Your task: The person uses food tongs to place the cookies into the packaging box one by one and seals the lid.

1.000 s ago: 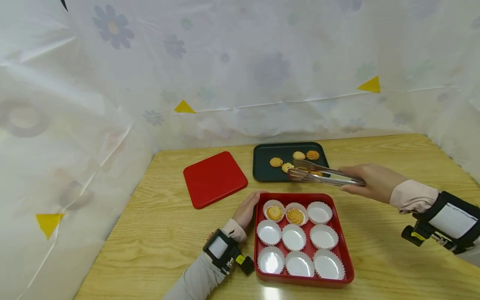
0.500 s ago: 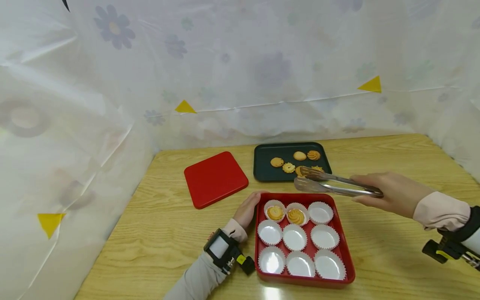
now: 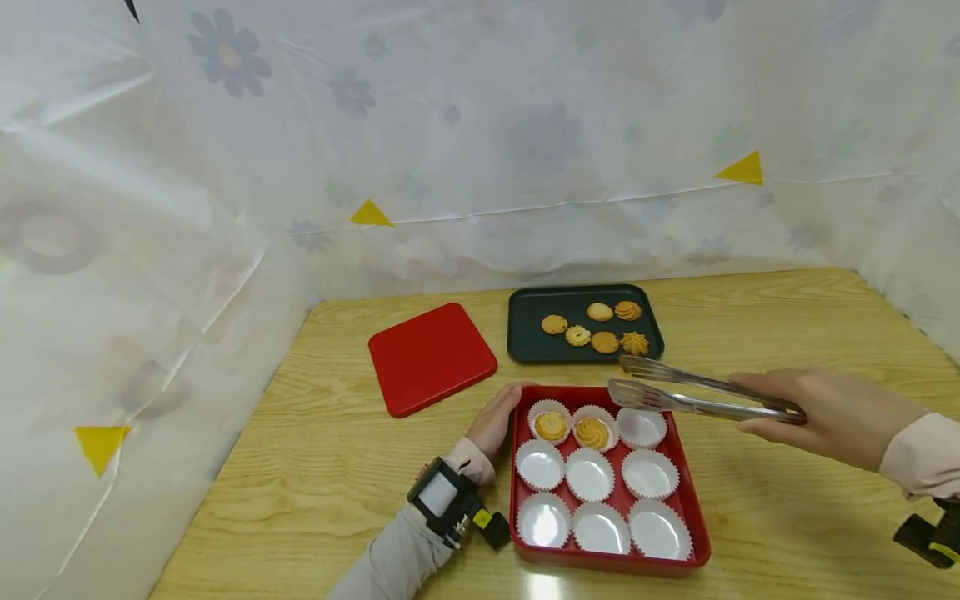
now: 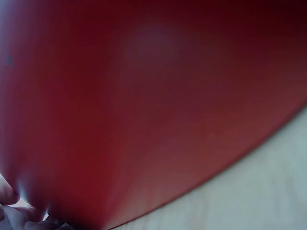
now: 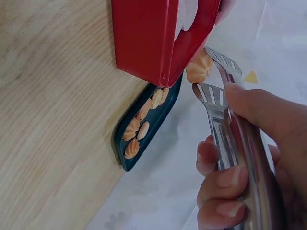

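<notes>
A pair of metal tongs [image 3: 705, 396] is gripped in my right hand [image 3: 840, 417], its tips over the far right part of the red box [image 3: 693, 521]. Between the tips is a piped cookie [image 5: 199, 67], plain in the right wrist view and mostly hidden from the head. My left hand [image 3: 495, 421] rests along the box's left side, fingertips at the far corner. White paper cups [image 3: 648, 473] line the box in rows. Two at the far left hold cookies [image 3: 551, 426]; the far right one lies partly under the tongs.
Behind the box lies a dark green tray [image 3: 525, 346] with several cookies [image 3: 606, 342]. A red lid [image 3: 431, 358] lies flat at the left on the wooden table [image 3: 300, 492]. A patterned sheet [image 3: 480, 125] hangs behind the table.
The tongs have left the tray and come nearer and to the right, carrying a cookie to above the box's far right edge. My left hand and the box stay put.
</notes>
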`<state>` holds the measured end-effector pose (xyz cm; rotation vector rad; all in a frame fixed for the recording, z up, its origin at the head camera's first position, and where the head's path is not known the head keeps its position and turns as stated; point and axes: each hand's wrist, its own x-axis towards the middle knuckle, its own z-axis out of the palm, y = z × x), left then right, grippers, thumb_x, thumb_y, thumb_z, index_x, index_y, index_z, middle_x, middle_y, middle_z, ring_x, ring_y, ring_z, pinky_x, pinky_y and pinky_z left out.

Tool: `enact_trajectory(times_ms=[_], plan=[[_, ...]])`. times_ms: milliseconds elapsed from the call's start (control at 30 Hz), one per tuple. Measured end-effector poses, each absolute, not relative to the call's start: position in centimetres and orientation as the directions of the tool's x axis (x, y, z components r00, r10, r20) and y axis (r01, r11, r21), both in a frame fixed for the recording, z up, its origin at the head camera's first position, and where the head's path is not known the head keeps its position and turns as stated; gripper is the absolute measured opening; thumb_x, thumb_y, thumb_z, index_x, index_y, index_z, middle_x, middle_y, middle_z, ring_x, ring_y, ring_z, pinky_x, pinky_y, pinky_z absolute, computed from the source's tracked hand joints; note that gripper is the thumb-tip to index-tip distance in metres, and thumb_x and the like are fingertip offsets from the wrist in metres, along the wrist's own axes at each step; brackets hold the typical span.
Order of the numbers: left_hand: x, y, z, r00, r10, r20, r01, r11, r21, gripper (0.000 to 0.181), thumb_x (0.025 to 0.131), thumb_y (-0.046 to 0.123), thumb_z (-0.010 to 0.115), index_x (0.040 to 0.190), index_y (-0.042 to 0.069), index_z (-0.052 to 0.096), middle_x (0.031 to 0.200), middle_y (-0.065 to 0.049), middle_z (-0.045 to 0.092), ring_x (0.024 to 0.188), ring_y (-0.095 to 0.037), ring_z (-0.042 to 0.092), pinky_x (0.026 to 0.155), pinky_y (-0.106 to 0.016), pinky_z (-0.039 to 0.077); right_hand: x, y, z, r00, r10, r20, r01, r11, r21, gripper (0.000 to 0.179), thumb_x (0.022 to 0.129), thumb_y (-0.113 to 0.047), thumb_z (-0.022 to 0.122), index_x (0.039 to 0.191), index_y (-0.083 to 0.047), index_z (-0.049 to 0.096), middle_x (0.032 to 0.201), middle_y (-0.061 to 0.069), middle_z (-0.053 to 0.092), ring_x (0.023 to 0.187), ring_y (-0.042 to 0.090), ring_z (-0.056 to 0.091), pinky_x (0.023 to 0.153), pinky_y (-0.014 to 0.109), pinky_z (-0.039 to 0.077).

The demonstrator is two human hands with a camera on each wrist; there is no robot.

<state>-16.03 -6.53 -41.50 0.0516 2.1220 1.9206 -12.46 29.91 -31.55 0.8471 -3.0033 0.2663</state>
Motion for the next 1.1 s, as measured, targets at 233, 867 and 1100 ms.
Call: enact_trajectory(times_ms=[233,867,1100], plan=[[-16.2,-6.5,-41.7,-0.961,0.22,-0.165,-0.149,0.088,0.985,0.04,0.105,0.03,0.035,0.132,0.008,0.056,0.128,-0.011,0.057,0.115,-0.019,0.05,0.104,-0.038,0.035,-12.1,30.7,-32.0,-0.838,-0.545,0.012,-0.539,0.826,-0.165,0.056,0.083,-0.035,0.074,0.123,0.002,0.062,0.081,-0.017,0.056,0.057,-0.007,0.037,0.054,0.02,0.039],[-16.2,-6.5,-41.6,-0.959,0.228,-0.166,-0.149,0.087,0.985,0.04,0.105,0.03,0.035,0.133,0.009,0.055,0.129,-0.011,0.057,0.116,-0.02,0.049,0.105,-0.041,0.035,-12.1,30.8,-30.9,-0.857,-0.496,-0.137,-0.494,0.868,-0.054,0.057,0.083,-0.042,0.072,0.121,-0.001,0.065,0.103,0.008,0.07,0.069,0.007,0.061,0.063,0.038,0.055],[-16.2,-6.5,-41.7,-0.961,0.223,-0.163,-0.149,0.08,0.986,0.04,0.105,0.029,0.035,0.133,0.008,0.055,0.13,-0.011,0.057,0.117,-0.02,0.049,0.106,-0.041,0.034,-12.0,29.7,-29.6,-0.857,-0.496,-0.143,-0.501,0.866,-0.002,0.053,0.079,-0.038,0.077,0.117,-0.004,0.066,0.102,0.011,0.07,0.071,0.016,0.065,0.062,0.043,0.054]])
